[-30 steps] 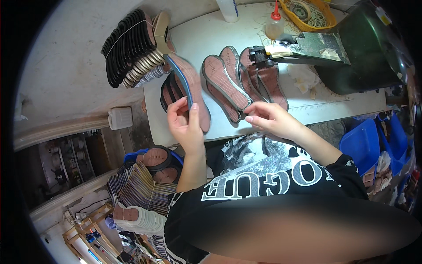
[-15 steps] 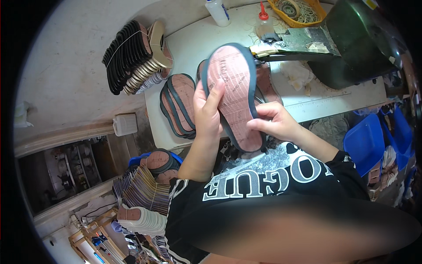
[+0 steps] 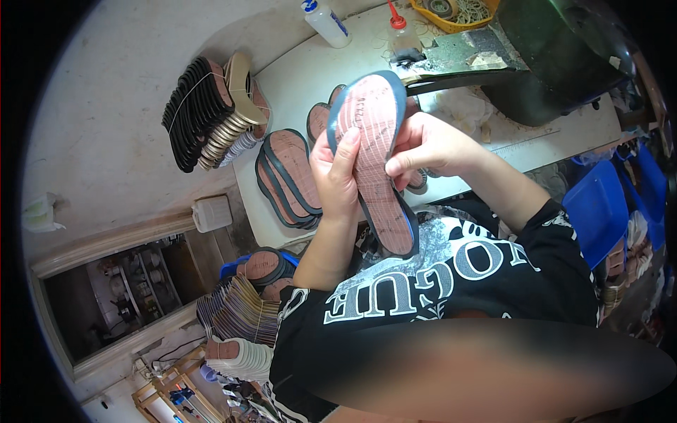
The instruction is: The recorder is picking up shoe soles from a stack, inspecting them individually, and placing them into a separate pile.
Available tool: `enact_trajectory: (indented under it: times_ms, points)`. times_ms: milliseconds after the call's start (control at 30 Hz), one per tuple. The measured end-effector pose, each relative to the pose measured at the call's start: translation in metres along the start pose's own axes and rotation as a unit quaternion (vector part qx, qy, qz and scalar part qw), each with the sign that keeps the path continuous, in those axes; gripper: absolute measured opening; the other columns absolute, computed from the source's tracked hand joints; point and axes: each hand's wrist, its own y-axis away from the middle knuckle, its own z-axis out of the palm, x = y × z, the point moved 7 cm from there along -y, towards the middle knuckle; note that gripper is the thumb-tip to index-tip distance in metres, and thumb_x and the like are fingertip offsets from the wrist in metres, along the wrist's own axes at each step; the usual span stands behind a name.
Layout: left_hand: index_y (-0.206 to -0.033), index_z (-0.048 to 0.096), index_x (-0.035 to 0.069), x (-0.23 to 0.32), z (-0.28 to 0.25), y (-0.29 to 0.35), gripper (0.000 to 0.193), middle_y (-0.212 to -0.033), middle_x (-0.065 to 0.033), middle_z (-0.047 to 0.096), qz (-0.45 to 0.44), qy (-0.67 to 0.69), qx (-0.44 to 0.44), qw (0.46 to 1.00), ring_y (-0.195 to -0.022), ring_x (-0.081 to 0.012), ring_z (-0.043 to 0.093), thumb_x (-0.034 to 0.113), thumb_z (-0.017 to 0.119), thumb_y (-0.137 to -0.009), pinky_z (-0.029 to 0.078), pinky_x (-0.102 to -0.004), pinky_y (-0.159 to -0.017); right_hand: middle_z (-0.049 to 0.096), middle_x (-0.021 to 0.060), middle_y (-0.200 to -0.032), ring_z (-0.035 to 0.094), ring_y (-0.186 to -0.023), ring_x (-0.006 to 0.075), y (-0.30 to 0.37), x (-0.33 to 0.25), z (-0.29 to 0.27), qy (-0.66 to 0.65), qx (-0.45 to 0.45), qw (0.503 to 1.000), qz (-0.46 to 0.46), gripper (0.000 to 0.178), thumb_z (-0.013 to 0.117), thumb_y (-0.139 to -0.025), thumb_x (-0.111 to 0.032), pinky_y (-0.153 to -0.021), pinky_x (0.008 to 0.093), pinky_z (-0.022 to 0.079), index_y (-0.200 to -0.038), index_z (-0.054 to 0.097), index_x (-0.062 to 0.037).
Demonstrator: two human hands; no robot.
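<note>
A pink-brown shoe insole (image 3: 375, 158) with a dark edge is held up over the front of the table, its wide end away from me. My left hand (image 3: 337, 169) grips its left side, thumb lying on the pink face. Around the middle of the right edge, my right hand (image 3: 429, 146) is closed with its thumb at the rim; its other fingers are partly hidden behind. On the table to the left lies a small pile of similar insoles (image 3: 293, 169). Part of another insole (image 3: 319, 120) shows beyond my left hand.
A green machine (image 3: 557, 67) reaches its narrow arm just beyond the insole. A red-capped bottle (image 3: 403, 42), a white bottle (image 3: 328, 27) and a yellow basket (image 3: 462, 22) stand at the back. Tied bundles of black soles (image 3: 194, 109) lean by the wall; more stacks (image 3: 240, 310) sit lower left.
My right hand has moved up from the narrow end to the middle of the insole's right edge. The insole has turned and tilted slightly, and the whole view has shifted a little.
</note>
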Motion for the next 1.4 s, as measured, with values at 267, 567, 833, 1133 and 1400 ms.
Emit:
enact_trajectory:
  times_ms: [267,567,833,1133,1400]
  points:
    - [-0.109,0.059,-0.004,0.011,-0.013,0.004,0.028,-0.103,-0.0068,0.065,0.156,-0.115,0.067,0.979,-0.091,-0.0116,0.060,0.015,0.066,-0.089,0.046,-0.0255,-0.085,0.055,-0.0035,-0.064,0.048,-0.054,0.0031,0.004,-0.039,-0.010,0.320,0.082,0.943,-0.043,0.024,0.066,-0.088,-0.021,-0.050,0.0201,0.040,-0.081,0.066,0.0016]
    - [-0.101,0.060,-0.002,-0.014,-0.036,-0.071,0.021,-0.106,-0.0023,0.045,0.101,-0.031,0.138,0.985,-0.099,-0.0112,0.051,0.016,0.061,-0.090,0.040,-0.0280,-0.091,0.063,0.0007,-0.076,0.056,-0.063,0.0032,-0.016,-0.010,-0.055,0.013,0.225,0.967,-0.119,0.059,0.045,-0.096,-0.052,-0.056,0.0161,0.045,-0.093,0.067,0.0024]
    - [-0.095,0.062,-0.005,-0.038,-0.024,-0.106,0.026,-0.115,-0.0054,0.039,0.093,-0.101,0.097,0.986,-0.099,-0.0120,0.050,0.020,0.065,-0.089,0.042,-0.0274,-0.087,0.066,0.0070,-0.086,0.063,-0.065,0.0076,0.027,-0.009,-0.041,-0.068,0.227,0.967,-0.095,0.059,0.048,-0.094,-0.052,-0.057,0.0194,0.052,-0.099,0.062,0.0053]
    - [-0.110,0.059,-0.005,-0.014,-0.009,-0.080,0.026,-0.104,-0.0117,0.065,0.086,-0.062,0.101,0.989,-0.091,-0.0170,0.064,0.014,0.057,-0.092,0.050,-0.0286,-0.082,0.068,0.0087,-0.082,0.065,-0.063,0.0128,0.040,0.024,-0.027,0.015,0.134,0.991,-0.026,0.043,0.057,-0.093,-0.040,-0.057,0.0228,0.052,-0.096,0.065,0.0024]
    - [-0.119,0.055,-0.004,-0.003,0.035,-0.028,0.037,-0.109,-0.0116,0.064,-0.049,-0.004,-0.029,0.998,-0.095,-0.0151,0.063,0.024,0.049,-0.095,0.050,-0.0272,-0.084,0.065,0.0028,-0.086,0.060,-0.075,0.0086,0.003,0.024,-0.040,-0.097,0.085,0.988,-0.090,0.048,0.062,-0.087,-0.048,-0.071,0.0242,0.049,-0.099,0.063,-0.0017]
